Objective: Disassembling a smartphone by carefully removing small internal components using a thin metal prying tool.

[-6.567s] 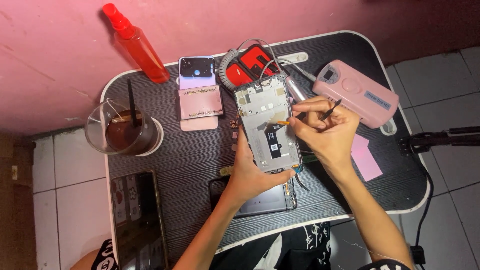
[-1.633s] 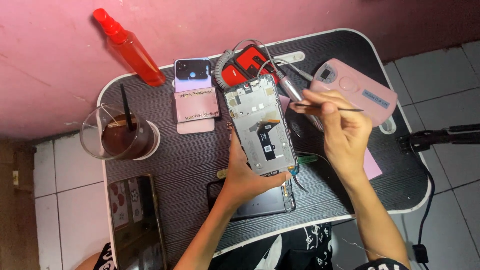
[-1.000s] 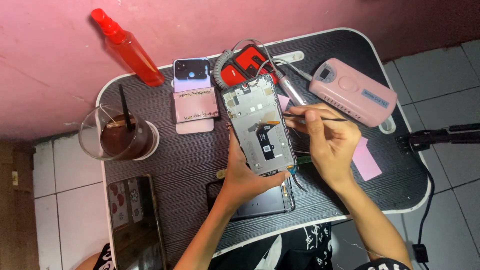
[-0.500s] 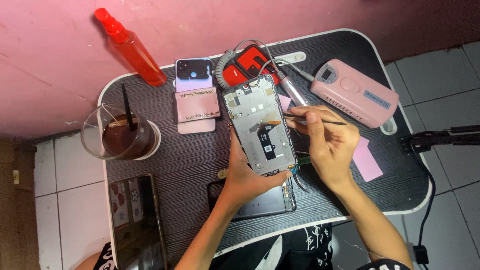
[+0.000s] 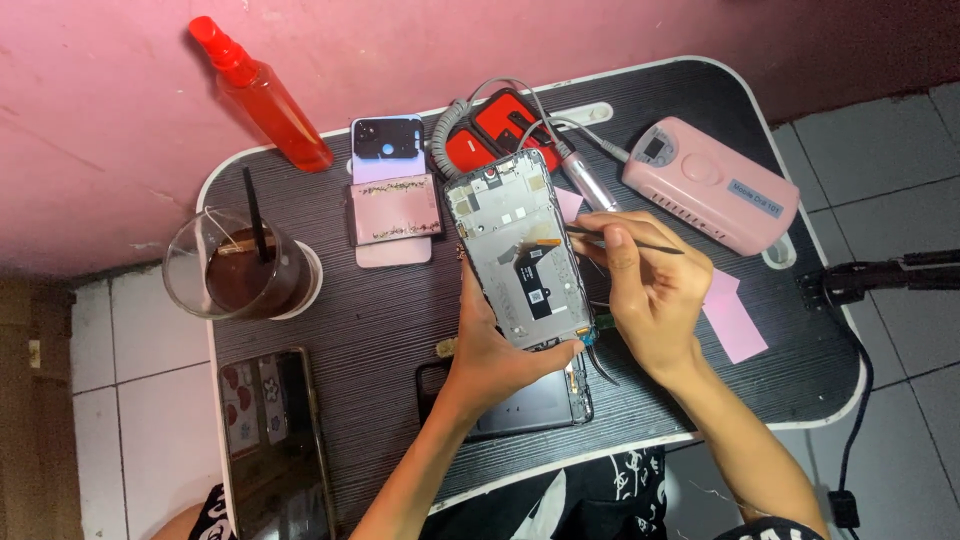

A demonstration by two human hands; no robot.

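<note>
My left hand grips the lower end of an opened phone body, its back cover off, with the grey frame, circuit parts and a black flex cable showing. It is held tilted above the dark table. My right hand pinches a thin dark pointed tool; its tip touches an orange part near the middle of the phone's inside. Under my left hand a grey phone back cover lies flat on the table.
A red spray bottle leans at the back left. A glass of dark drink stands left. A pink folding phone, a red cabled device, a pink box unit, a pink paper and a dark phone lie around.
My right hand brought the thin tool from off to the right down onto the phone's inside and keeps its tip there. The left hand holds the phone nearly still.
</note>
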